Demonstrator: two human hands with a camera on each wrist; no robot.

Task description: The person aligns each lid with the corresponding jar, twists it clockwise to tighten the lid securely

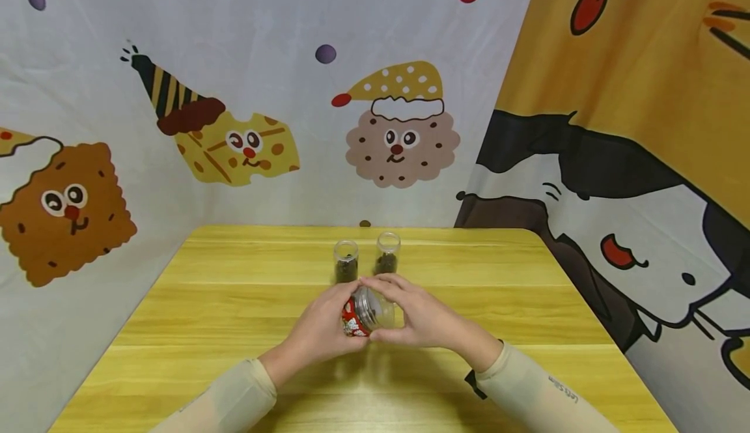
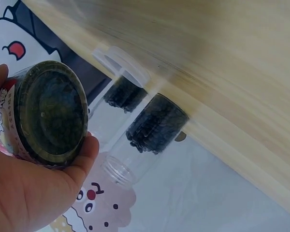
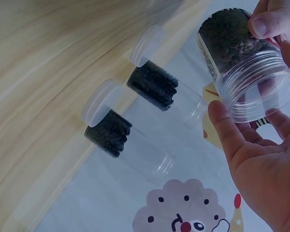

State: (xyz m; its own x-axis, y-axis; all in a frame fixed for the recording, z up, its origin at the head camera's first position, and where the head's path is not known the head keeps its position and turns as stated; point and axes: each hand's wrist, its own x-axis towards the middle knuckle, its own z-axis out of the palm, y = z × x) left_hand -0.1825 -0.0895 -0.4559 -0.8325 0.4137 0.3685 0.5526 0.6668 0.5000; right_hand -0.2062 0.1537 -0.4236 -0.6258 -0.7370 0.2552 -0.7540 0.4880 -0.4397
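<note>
A clear screw-neck jar [image 1: 367, 310] is held up over the wooden table [image 1: 246, 290], tipped on its side in front of two slim clear vials [image 1: 346, 264] [image 1: 387, 257] of dark granules. The left hand [image 1: 322, 319] wraps the body with its fingers curled round the red label [image 1: 351, 321]. The right hand [image 1: 422, 312] bends round the neck end, thumb below and fingers above. Whether it also pinches a separate clear lid there is hard to tell, since the transparent parts overlap.

The jar looks like thin plastic, stiff enough to keep its round shape but likely to give a little under a hard squeeze. It should be fairly light, with most of the weight toward the base [image 2: 53, 116], where its own dark granules [image 3: 227, 38] lie. They will probably slide toward the neck if the tilt goes further. Bare plastic may slip under dry fingers; the label and the ribbed threads [image 3: 253, 77] should offer better purchase. The safest hold is a full wrap low on the labelled body, with light fingertips at the neck. Two translucent caps [image 3: 100, 103] [image 3: 148, 45] sit by the vials' bases.
</note>
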